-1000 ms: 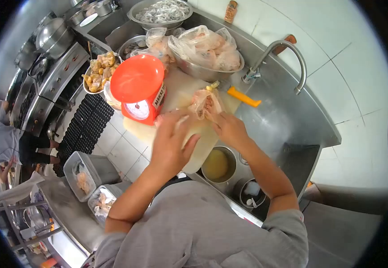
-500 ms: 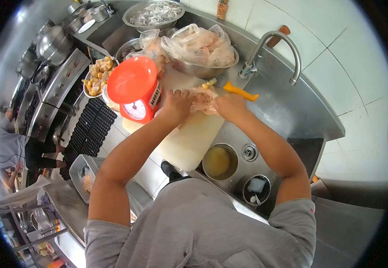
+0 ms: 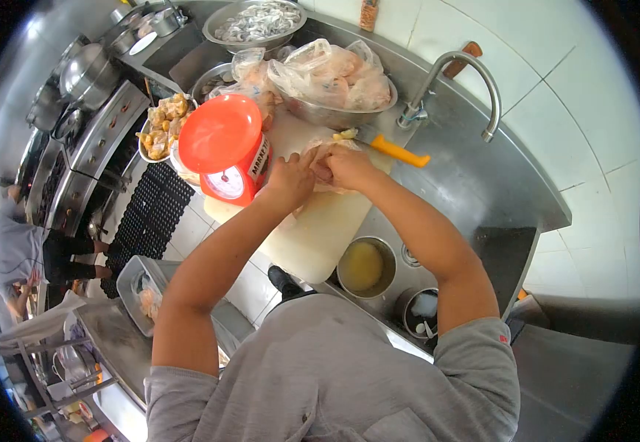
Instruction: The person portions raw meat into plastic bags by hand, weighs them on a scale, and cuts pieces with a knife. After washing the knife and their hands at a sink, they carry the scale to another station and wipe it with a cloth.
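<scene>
Over the white cutting board [image 3: 309, 247], both hands are close together on a clear plastic bag [image 3: 323, 172] with pinkish meat in it. My left hand [image 3: 292, 180] grips the bag's left side, fingers curled. From the other side my right hand [image 3: 347, 166] has its fingers closed on the bag, nearly meeting the left fingertips. The hands hide much of the bag. Just beyond my right hand lies a knife with a yellow handle [image 3: 402, 152], beside a small yellowish piece [image 3: 345, 134]. A red kitchen scale [image 3: 220, 136] stands left of my left hand.
Behind the board stands a steel bowl [image 3: 334, 114] of bagged meat. A faucet [image 3: 497, 103] arches over the steel counter. Two pots, one with yellowish liquid [image 3: 364, 267], sit in the sink. A tub of yellow-coated pieces [image 3: 165, 121] is left; another person [image 3: 14, 239] stands farther left.
My hands have come together over the bag, the right one moving left. The bag is now bunched between them and more covered. The knife shows more of its blade end.
</scene>
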`<move>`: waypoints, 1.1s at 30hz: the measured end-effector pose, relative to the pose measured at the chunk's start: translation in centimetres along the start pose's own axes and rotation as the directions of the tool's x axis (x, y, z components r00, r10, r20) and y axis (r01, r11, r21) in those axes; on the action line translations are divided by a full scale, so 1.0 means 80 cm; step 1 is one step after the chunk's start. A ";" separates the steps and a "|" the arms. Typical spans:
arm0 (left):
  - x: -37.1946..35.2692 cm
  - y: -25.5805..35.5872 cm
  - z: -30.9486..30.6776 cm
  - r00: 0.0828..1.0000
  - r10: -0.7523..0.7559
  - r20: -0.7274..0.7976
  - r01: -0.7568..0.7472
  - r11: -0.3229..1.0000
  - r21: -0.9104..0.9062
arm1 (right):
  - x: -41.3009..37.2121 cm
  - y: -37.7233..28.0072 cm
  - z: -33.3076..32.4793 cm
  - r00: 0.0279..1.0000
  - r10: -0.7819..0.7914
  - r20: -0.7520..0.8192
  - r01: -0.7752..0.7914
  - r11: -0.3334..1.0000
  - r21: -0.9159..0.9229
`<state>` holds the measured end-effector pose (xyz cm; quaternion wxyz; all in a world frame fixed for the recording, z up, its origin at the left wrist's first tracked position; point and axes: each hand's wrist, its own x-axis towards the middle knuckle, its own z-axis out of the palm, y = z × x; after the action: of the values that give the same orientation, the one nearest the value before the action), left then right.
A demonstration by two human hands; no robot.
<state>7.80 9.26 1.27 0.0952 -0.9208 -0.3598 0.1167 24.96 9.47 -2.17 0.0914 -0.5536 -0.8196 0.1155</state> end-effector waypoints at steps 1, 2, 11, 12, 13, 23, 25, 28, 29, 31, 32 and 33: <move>-0.001 -0.001 0.000 1.000 -0.018 0.020 0.018 1.000 -0.009 | 0.001 -0.004 -0.010 1.000 -0.001 0.024 0.000 1.000 0.028; -0.002 -0.004 -0.001 0.999 -0.034 0.040 0.035 0.999 -0.016 | 0.003 -0.006 -0.017 0.999 -0.002 0.047 -0.001 0.998 0.058; -0.009 -0.008 -0.032 0.996 -0.084 0.022 0.087 0.973 -0.216 | 0.015 0.031 -0.076 0.946 0.317 0.065 -0.322 0.896 0.306; -0.008 -0.006 -0.031 0.996 -0.083 0.018 0.085 0.974 -0.209 | 0.016 0.031 -0.077 0.946 0.319 0.054 -0.319 0.894 0.315; -0.005 -0.004 -0.027 0.997 -0.079 0.015 0.081 0.976 -0.202 | 0.016 0.031 -0.078 0.946 0.321 0.043 -0.317 0.891 0.325; -0.010 0.008 -0.019 0.994 -0.093 -0.054 0.078 0.969 -0.233 | 0.000 0.012 -0.056 0.983 -0.047 0.177 -0.008 0.954 0.299; -0.017 0.011 -0.016 0.991 -0.060 -0.117 0.029 0.967 -0.253 | -0.007 0.010 -0.043 0.978 0.096 0.187 -0.088 0.995 -0.051; -0.023 0.021 -0.009 0.990 -0.033 -0.137 -0.001 0.970 -0.241 | -0.019 -0.004 -0.038 0.960 0.204 0.193 -0.147 0.952 -0.270; -0.024 0.025 -0.008 0.991 -0.028 -0.133 -0.004 0.973 -0.233 | -0.023 -0.009 -0.039 0.953 0.223 0.204 -0.158 0.943 -0.293; -0.024 0.032 -0.010 0.994 -0.018 -0.104 -0.008 0.970 -0.244 | -0.030 -0.011 -0.030 0.964 0.224 0.140 -0.179 0.943 -0.280; -0.025 0.034 -0.010 0.996 -0.013 -0.089 -0.009 0.969 -0.249 | -0.032 -0.010 -0.023 0.968 0.224 0.108 -0.188 0.944 -0.272; -0.026 0.037 -0.009 0.995 -0.022 -0.099 -0.004 0.968 -0.251 | -0.031 0.000 -0.009 0.975 0.201 0.096 -0.170 0.951 -0.259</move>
<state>8.41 5.68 1.46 -0.0035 -0.9285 -0.3705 0.0229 26.05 7.25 -1.50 -0.0399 -0.6274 -0.7759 0.0531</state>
